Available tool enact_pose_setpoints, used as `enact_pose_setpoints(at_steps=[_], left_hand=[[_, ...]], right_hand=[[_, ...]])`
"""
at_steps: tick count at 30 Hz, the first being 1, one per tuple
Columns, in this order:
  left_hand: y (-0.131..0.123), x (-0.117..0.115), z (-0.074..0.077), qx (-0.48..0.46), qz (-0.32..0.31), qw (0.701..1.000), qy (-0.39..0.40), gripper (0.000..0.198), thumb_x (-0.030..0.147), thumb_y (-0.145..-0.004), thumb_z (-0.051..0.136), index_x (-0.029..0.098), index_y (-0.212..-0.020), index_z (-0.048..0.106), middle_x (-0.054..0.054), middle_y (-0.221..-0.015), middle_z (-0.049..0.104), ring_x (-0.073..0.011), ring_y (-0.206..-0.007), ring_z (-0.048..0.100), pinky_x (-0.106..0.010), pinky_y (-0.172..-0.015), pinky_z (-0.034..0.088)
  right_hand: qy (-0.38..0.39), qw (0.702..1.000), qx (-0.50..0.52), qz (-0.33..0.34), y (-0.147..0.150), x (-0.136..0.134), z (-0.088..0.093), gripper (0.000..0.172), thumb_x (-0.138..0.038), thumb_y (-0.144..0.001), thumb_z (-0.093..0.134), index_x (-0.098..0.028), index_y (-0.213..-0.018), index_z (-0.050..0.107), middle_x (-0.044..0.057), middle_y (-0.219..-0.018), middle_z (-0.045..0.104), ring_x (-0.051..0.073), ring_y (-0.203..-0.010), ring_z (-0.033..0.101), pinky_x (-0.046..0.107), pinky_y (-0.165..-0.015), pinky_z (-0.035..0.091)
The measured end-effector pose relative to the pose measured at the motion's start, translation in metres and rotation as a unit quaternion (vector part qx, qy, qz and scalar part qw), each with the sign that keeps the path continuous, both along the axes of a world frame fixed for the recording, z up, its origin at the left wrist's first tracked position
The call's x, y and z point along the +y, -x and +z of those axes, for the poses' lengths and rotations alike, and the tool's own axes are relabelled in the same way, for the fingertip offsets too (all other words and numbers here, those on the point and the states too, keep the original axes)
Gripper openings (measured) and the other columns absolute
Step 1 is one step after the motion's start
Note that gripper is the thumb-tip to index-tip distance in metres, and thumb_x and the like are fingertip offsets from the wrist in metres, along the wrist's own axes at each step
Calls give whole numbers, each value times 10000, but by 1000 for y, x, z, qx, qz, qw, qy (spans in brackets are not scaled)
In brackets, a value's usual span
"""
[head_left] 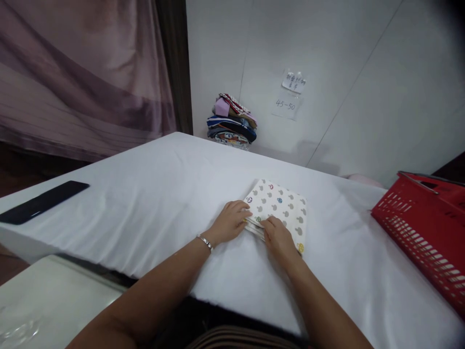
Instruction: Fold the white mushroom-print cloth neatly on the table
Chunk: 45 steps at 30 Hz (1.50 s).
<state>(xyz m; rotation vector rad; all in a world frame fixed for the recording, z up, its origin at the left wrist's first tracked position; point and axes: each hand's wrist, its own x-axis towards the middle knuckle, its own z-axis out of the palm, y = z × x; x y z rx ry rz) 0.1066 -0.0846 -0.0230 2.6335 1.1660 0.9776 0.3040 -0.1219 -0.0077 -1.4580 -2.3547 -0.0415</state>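
Observation:
A folded white cloth (278,206) with grey and a few coloured mushroom-like prints lies flat on the white-covered table. At its left corner, my left hand (232,220) has its fingers closed on the folded edge. My right hand (279,237) pinches the near edge, thumb and fingertips together on the layers. Several layers show along that near side, between the two hands. A silver bracelet (205,242) circles my left wrist.
A red plastic basket (417,228) stands at the table's right. Folded garments (232,121) are stacked by the far edge, against the wall. A flat black object (41,201) lies at the left edge. Handwritten paper notes (286,105) hang on the wall.

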Motion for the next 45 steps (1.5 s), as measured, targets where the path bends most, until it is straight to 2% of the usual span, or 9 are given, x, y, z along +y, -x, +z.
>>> enact_pose_setpoints(at_steps=[12,18,29,41,45], left_hand=[[-1,6,-5,-20,-21,1000,-2,270,101,-805,507,246,-1005,614,-43,-1082,557,-189,-1100,457,-395,-925,379],[0,8,-4,-34,-27,999,-1,223,167,-862,463,256,-985,626,-41,-1013,564,-174,-1027,482,-370,-869,413],[3,5,-1,-46,-50,997,39,222,195,-826,522,230,-1025,613,-65,-1108,531,-201,-1096,447,-390,-931,406],[6,7,-3,-48,-65,996,44,240,213,-799,585,241,-1036,606,-54,-1128,526,-197,-1119,432,-391,-941,408],[6,8,-3,-50,-66,996,42,213,216,-821,555,241,-1025,609,-58,-1114,533,-198,-1104,441,-397,-930,414]], right_hand=[[19,1000,-8,11,-1,-2,1,271,-85,-830,381,-186,-969,591,68,-903,568,190,-854,511,267,-725,414],[10,1000,-5,22,-2,-2,1,280,-88,-830,382,-191,-998,582,72,-906,569,195,-852,512,280,-726,417],[26,999,18,31,-3,-2,-3,180,-178,-861,450,-190,-979,586,68,-918,553,194,-874,503,293,-762,424],[0,1000,-7,10,-2,2,-9,242,-143,-879,377,-194,-958,600,68,-890,574,188,-842,524,282,-717,431],[-9,1000,-5,8,-1,1,-9,236,-127,-875,381,-188,-937,600,70,-883,573,186,-836,522,284,-724,426]])
